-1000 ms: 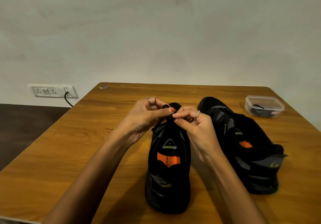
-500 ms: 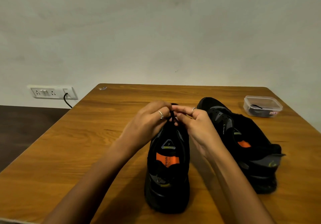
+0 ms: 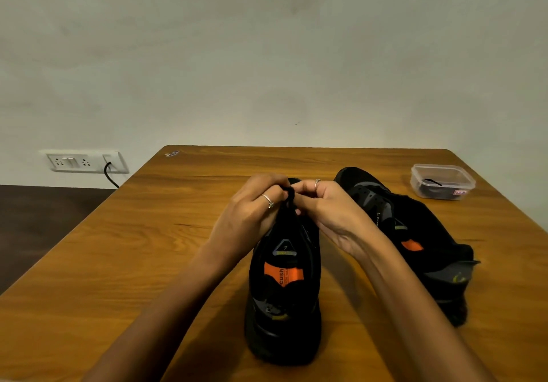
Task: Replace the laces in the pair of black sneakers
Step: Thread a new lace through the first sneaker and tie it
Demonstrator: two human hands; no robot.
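Note:
Two black sneakers stand on the wooden table (image 3: pixel 124 263). The near sneaker (image 3: pixel 283 298) sits heel toward me in the middle, an orange insole label showing inside. The second sneaker (image 3: pixel 415 242) lies to its right, angled away. My left hand (image 3: pixel 252 212) and my right hand (image 3: pixel 329 206) meet over the near sneaker's forefoot. Both pinch a black lace (image 3: pixel 290 196) that loops up between the fingertips. The eyelets under my hands are hidden.
A clear plastic box (image 3: pixel 441 181) with dark laces inside stands at the table's far right corner. A small sticker (image 3: pixel 172 153) marks the far left corner. A wall socket panel (image 3: pixel 86 161) with a black cable hangs to the left.
My hands have closed in together over the lace and turned slightly; my left hand rolled so its ring now faces me. The sneakers have not moved.

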